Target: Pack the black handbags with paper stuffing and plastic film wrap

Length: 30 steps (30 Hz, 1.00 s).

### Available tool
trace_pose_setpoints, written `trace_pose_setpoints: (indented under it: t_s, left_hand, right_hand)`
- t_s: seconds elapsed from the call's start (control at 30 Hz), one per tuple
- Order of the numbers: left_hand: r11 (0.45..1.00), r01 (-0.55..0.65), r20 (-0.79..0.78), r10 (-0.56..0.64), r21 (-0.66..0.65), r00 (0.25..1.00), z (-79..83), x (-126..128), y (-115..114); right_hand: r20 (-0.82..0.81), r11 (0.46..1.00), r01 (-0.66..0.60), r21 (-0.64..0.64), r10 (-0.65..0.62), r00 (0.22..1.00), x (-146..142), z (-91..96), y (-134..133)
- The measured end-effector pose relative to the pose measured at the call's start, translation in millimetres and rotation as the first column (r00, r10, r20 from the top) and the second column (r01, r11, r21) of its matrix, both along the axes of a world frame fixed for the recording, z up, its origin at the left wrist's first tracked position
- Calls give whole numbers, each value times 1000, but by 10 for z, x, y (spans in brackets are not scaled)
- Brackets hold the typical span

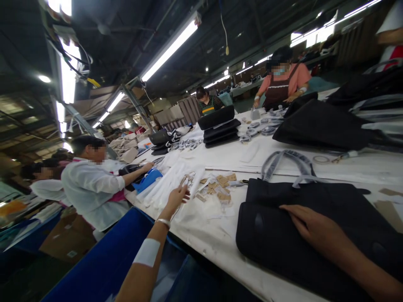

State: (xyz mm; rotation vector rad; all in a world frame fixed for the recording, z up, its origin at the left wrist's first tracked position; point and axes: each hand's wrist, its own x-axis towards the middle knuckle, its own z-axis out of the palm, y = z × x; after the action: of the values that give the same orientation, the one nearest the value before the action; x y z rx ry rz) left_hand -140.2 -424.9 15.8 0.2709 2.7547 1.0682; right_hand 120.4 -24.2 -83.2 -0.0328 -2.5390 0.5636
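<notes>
right hand [315,226] lies flat with fingers extended, clasping nothing, on the black bag [267,239], which rests at the near edge of the white table [217,157]. left hand [180,194], fingers bent, is beside the brown tags [223,184] and white sheets [166,178]; whether it grips anything cannot be told.

Both forearms [362,264] are bare, the 2 hands ungloved. Around the left wrist, just behind the left hand [179,195], sits 1 narrow, whitish bracelet [164,222], a smooth rounded band; I can't make out its material. Farther up that arm lies 1 flat, white, rectangular patch [147,252], straight-edged and plain; cloth, paper or tape, I can't tell from here. The right hand [310,222] has slim, bare fingers and an unadorned back.
</notes>
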Motion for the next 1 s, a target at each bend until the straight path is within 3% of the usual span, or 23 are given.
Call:
trace_pose_setpoints:
  t_s: [0.07,0.17,0.27,0.33,0.47,0.57,0.63,0.7,0.73,0.77,0.8,0.83,0.9,0.93,1.0]
  left_hand:
    - [995,-94,-94,92,-24,991,-39,-101,161]
    - [991,-130,-111,130,12,985,-116,-164,323]
    - [976,-173,-99,186,129,978,-32,-202,381]
    - [945,-202,-87,230,256,969,182,-275,398]
    - [825,-216,-117,320,522,940,854,-493,523]
    - [763,-152,-225,365,628,903,1235,-535,842]
    - [768,-56,-318,329,638,889,1302,-420,1197]
    - [802,81,-402,207,592,892,1222,-170,1617]
    - [832,182,-454,91,524,886,1144,-3,1826]
    - [856,312,-506,-70,412,860,1053,180,2020]
    - [853,492,-572,-318,176,756,956,368,2191]
    - [776,628,-571,-545,-65,614,862,548,2334]
    - [560,741,-425,-812,-371,401,698,836,2532]
    - [476,768,-335,-873,-428,355,635,931,2590]
    - [366,838,-166,-931,-405,326,545,1012,2645]
  right_hand:
    - [0,1000,-2,-13,2,1000,7,17,-6]
    - [8,999,-9,-32,10,1000,28,68,-30]
    - [13,999,-12,-49,13,1000,48,138,-67]
    - [8,998,-10,-60,11,1000,52,175,-88]
    - [-13,997,-9,-79,8,1000,46,199,-110]
    - [-17,997,-9,-81,8,1000,41,204,-121]
    - [-24,997,-13,-81,11,1000,49,224,-136]
    - [-43,997,-17,-78,14,999,68,260,-157]
    - [-57,997,-17,-75,13,998,80,282,-170]
    - [-70,997,-16,-70,11,997,94,305,-184]
    - [-83,998,-12,-62,7,996,107,328,-199]
    - [-96,999,-7,-51,2,995,122,351,-214]
    - [-117,1000,3,-27,-6,993,151,398,-243]
    - [-130,1000,4,-15,-6,992,166,422,-256]
    - [-156,1000,-1,3,1,988,196,475,-281]
